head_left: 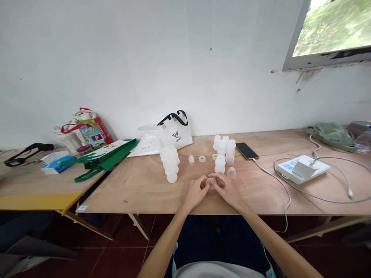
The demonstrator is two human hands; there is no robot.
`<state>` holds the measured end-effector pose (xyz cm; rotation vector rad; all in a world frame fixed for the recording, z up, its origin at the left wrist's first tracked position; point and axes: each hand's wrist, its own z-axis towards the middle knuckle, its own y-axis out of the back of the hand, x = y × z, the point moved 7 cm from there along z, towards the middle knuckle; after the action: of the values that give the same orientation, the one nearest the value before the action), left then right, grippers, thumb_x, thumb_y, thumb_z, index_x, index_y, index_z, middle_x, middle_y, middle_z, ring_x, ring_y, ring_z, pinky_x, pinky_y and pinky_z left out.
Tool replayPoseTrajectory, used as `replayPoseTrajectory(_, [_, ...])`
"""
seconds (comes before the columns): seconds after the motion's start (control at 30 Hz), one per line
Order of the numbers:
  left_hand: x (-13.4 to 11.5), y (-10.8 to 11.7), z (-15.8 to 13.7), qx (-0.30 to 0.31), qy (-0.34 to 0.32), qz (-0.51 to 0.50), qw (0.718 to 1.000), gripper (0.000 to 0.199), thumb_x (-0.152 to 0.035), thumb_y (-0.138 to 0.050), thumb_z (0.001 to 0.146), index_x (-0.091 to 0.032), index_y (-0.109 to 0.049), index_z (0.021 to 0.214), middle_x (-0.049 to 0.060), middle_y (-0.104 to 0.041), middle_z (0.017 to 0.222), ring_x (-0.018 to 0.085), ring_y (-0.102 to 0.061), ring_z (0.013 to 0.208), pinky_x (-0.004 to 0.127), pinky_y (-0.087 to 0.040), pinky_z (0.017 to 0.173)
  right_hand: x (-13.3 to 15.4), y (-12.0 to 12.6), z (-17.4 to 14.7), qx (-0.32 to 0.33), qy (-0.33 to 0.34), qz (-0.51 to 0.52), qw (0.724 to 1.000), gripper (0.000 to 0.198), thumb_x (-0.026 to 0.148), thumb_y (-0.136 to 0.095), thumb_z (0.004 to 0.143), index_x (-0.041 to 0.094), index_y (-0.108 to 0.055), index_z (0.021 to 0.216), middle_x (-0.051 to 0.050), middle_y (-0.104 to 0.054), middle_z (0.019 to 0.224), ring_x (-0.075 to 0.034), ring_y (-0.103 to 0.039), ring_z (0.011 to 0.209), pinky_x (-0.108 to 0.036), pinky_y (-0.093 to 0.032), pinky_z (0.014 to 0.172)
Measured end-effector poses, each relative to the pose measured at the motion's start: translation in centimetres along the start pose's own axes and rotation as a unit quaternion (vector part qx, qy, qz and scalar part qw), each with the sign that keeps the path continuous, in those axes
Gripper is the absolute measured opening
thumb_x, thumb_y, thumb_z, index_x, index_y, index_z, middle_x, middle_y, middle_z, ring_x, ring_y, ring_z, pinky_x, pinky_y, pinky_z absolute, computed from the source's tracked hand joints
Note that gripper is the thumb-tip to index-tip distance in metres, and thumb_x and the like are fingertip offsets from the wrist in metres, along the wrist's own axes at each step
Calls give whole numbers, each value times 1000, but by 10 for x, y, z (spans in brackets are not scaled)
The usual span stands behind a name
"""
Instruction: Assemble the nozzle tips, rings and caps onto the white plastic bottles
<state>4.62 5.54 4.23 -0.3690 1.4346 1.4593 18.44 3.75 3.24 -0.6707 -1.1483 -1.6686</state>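
Note:
Near the table's front edge, my left hand (198,190) and my right hand (227,188) come together around a small clear plastic ring-shaped piece (211,181). Fingers and thumbs of both hands are closed on its rim from either side. Just right of my right hand lies a clear domed cap (231,172). Behind it stand white translucent plastic cups (220,164) in a group. Farther back are a clear ring (202,158) and a small stack of clear pieces (191,159). A row of several white cups (171,166) stands to the left.
A phone (247,151) with a white cable lies right of the cups, and a white power strip (301,168) is beyond it. At the left are a white tote bag (175,133), a green bag (107,158) and a tissue pack (58,164).

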Motion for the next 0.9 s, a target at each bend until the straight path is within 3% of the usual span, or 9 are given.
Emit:
replayPoseTrajectory(0.1, [6, -1, 1, -18, 16, 4, 1000, 24, -37, -52, 95, -20, -62, 82, -1, -65, 69, 15, -56, 64, 26, -40, 63, -5, -1, 0, -2, -10, 11, 1000, 33, 48, -57, 96, 25, -61, 119, -6, -71, 103, -21, -65, 83, -35, -53, 74])
replayPoseTrajectory(0.23, [8, -4, 0, -22, 24, 4, 999, 27, -41, -49, 97, -21, -63, 85, 0, -68, 74, 16, -59, 67, 27, -42, 65, -9, -4, 1, 19, -23, 4, 1000, 30, 52, -53, 98, 25, -62, 109, -4, -72, 92, -20, -64, 74, -34, -51, 70])
replayPoseTrajectory(0.47, [5, -1, 0, -5, 3, -31, 1000, 31, -46, -48, 100, -23, -66, 110, 3, -75, 94, 18, -66, 79, 28, -49, 73, -3, -2, 1, 24, -17, -11, 1000, 35, 55, -47, 101, 26, -65, 104, -2, -71, 84, -19, -61, 68, -31, -46, 64])
replayPoseTrajectory(0.9, [11, -6, 0, -24, -17, 29, 999, 16, -32, -50, 100, -21, -59, 92, 2, -72, 84, 18, -66, 77, 28, -47, 72, 0, -6, 0, 45, 29, -82, 995, 32, 43, -45, 102, 24, -70, 95, -1, -67, 73, -18, -55, 62, -30, -41, 59])
